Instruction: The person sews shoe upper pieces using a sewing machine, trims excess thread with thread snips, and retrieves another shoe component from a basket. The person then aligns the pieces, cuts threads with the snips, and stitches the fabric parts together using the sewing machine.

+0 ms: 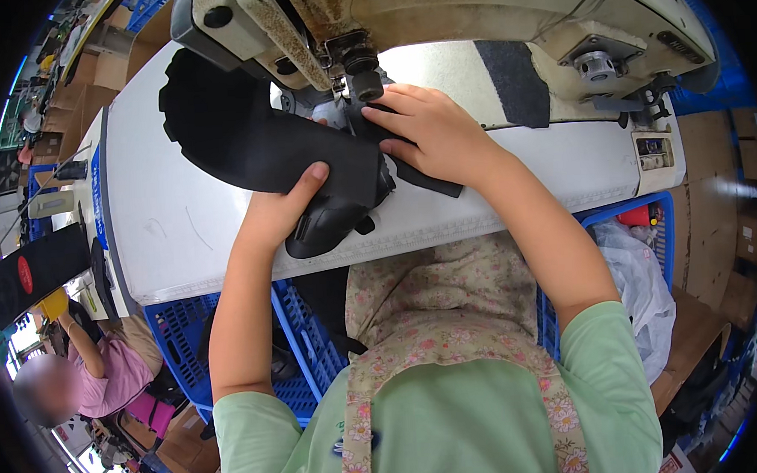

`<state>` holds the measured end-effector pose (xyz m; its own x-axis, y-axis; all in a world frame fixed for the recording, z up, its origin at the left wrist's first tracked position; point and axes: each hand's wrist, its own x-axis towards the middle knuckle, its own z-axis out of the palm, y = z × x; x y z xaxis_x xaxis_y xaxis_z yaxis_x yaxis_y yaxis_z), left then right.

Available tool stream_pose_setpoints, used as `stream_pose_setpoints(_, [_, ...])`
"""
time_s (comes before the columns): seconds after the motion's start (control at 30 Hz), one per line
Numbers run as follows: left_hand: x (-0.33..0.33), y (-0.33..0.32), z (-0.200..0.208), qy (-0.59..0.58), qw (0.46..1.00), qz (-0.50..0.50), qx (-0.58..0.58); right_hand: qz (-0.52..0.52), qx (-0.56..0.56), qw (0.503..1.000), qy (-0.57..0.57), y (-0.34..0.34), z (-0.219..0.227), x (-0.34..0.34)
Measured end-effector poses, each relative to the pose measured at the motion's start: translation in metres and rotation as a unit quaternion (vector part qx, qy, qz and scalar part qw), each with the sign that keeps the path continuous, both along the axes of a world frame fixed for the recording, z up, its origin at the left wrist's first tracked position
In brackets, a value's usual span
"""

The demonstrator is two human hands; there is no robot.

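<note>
A black piece of sheet material [219, 129] with a curved, notched edge lies folded under the head of a sewing machine [354, 66]. My left hand [283, 211] grips its near part, thumb on top and most fingers hidden beneath. Below that thumb hangs a glossier black section [322, 227] of the work, over the table's front edge. Close beside the needle area, my right hand [433, 131] has its fingers closed on the black work. From under this hand a narrow black flap [431, 181] sticks out. The exact kind of article cannot be made out.
The white machine table [168, 230] has a ruler along its front edge. Blue plastic baskets [294, 344] stand below it, one at right holding clear plastic bags [638, 283]. A dark fabric strip [514, 84] lies beneath the machine arm. Another person [116, 370] sits at far left.
</note>
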<state>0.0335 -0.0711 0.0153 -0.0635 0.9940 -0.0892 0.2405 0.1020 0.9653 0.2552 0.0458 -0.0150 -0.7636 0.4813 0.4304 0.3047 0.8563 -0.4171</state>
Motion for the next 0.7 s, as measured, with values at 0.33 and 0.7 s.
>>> stream_pose_setpoints(0.33, [-0.0015,-0.001,-0.0016,0.002,1.0,0.0,0.006,-0.015,0.012,1.0,-0.015,-0.0041,0.0019,-0.0029])
stream_pose_setpoints(0.7, [-0.0076,-0.0003,-0.0052,0.035,0.999,-0.005,0.009,0.005,-0.005,1.0,-0.006,0.0019,-0.0009,-0.0002])
